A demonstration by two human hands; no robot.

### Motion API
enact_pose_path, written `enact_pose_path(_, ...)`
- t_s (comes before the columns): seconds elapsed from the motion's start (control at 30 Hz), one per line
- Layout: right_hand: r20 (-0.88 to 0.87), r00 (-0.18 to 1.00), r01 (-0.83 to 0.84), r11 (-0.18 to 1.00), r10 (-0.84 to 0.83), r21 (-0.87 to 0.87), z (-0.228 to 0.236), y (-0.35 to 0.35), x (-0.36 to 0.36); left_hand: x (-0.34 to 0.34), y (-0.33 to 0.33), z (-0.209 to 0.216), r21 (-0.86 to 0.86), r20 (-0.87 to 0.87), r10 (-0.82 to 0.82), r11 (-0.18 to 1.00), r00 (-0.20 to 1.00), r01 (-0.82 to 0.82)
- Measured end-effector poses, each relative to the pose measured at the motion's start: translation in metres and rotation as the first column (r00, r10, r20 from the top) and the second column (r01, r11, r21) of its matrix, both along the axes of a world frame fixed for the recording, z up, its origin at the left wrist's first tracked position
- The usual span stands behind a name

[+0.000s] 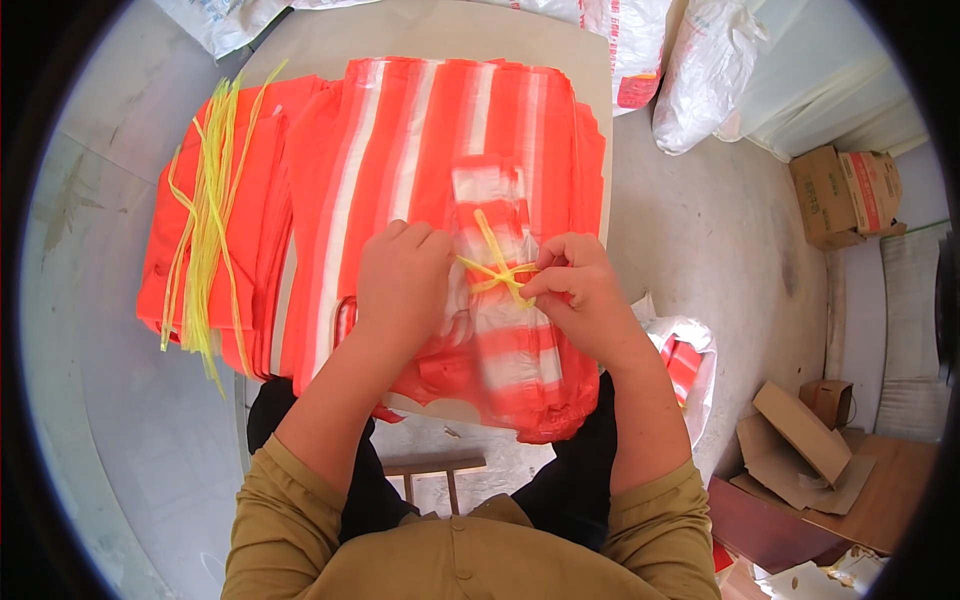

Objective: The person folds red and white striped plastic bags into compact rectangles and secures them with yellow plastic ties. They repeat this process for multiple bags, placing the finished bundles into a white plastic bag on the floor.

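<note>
A narrow folded bundle of red-and-white striped plastic bags (515,345) lies over a wide stack of similar bags (385,130). A yellow plastic tie string (487,235) crosses round the bundle's middle, with a knot or loop at the crossing. My right hand (580,295) pinches the string at the right of the knot, thumb and forefinger together. Just left of the bundle, my left hand (405,275) is closed with curled fingers. One string end points toward it, but what those fingers hold is hidden.
Several loose yellow strings (212,210) lie on folded red bags (265,200) at the left. A white sack (700,345) holding striped bags stands at my right. Further off are white sacks (705,75), a cardboard box (845,195) and an opened carton (800,440).
</note>
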State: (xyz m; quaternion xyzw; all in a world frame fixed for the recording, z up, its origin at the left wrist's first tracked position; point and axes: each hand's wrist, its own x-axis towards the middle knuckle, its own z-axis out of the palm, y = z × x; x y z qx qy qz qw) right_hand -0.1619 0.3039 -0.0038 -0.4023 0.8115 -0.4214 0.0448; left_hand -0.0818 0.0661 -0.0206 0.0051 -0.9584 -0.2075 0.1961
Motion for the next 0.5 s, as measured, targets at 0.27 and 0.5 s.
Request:
enact_pose_path(0.27,0.367,0.894,0.244,0.967,-0.255,0.076,0.004,-0.002,0.004,0.016,0.014,0.018,0.389,-0.048,0.009,0.921,0.999,0.01)
enact_pose_path(0.5,0.385,0.874,0.234,0.951,-0.298,0.204,0.017,-0.012,0.015,0.043,0.028,0.018,0.638,0.166,-0.222,0.767,0.961,0.067)
